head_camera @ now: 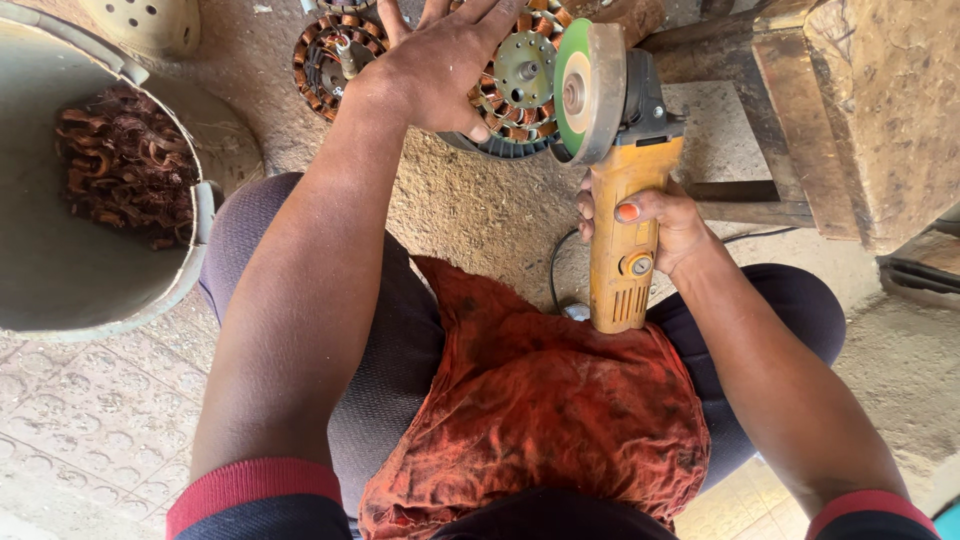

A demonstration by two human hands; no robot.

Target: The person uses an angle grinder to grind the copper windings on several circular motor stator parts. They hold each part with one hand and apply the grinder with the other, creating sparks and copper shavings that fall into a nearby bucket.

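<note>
My right hand (655, 220) grips the yellow body of an angle grinder (620, 220), whose disc (577, 92) stands upright at the top middle. The disc sits right beside a round motor stator with copper windings (520, 85) on the ground. My left hand (445, 65) lies spread on top of that stator, pressing it down. A second stator with copper coils (335, 55) lies just left of my left hand.
A large grey tub (80, 290) at the left holds a heap of copper wire scraps (125, 165). A dirty orange rag (540, 400) covers my lap. A rough wooden block or bench (870, 120) stands at the right. The grinder's black cord (556, 265) runs down behind the tool.
</note>
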